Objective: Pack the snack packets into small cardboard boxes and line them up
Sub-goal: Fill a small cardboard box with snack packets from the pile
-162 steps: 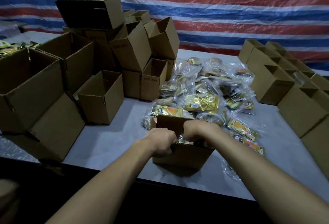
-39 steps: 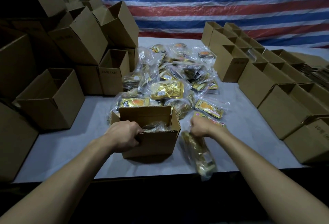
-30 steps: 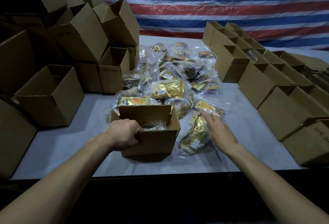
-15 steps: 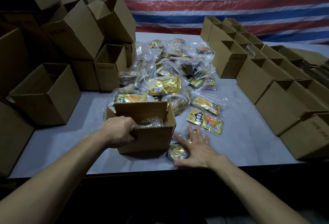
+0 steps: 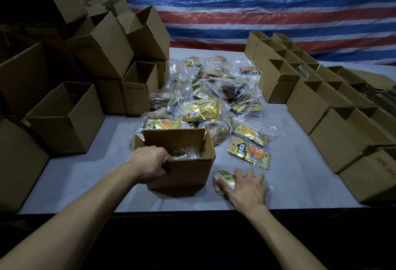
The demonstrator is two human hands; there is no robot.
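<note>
The gold packet point(image 5: 224, 180) that dangled from the right hand point(image 5: 248, 188) past the counter's front edge 1.3 seconds ago now lies flat on the counter point(image 5: 300, 173), the hand spread over it with fingers straight and pressing, not yet gripping. The left hand point(image 5: 150, 163) grips the small box point(image 5: 184, 171), fingers curled over its near left wall, steadying it just left of the packet. The box stands open with clear-wrapped packets showing inside, so packing of this 1 looks to be underway rather than finished. Much appears left: a heap of packets point(image 5: 205, 98) fills the middle of the counter, 2 loose packets point(image 5: 249, 155) lie just beyond the right hand, and a stack of empty boxes point(image 5: 102, 48) waits at left. A row of boxes point(image 5: 334, 124) is already lined up along the right, flaps up, contents mostly hidden from this angle. The packet sits close to the front edge, so a careless scoop could likely slide it off. Open room lies between the box and the row at right, and on the bare strip left of the box; the heap crowds the box's far side.
</note>
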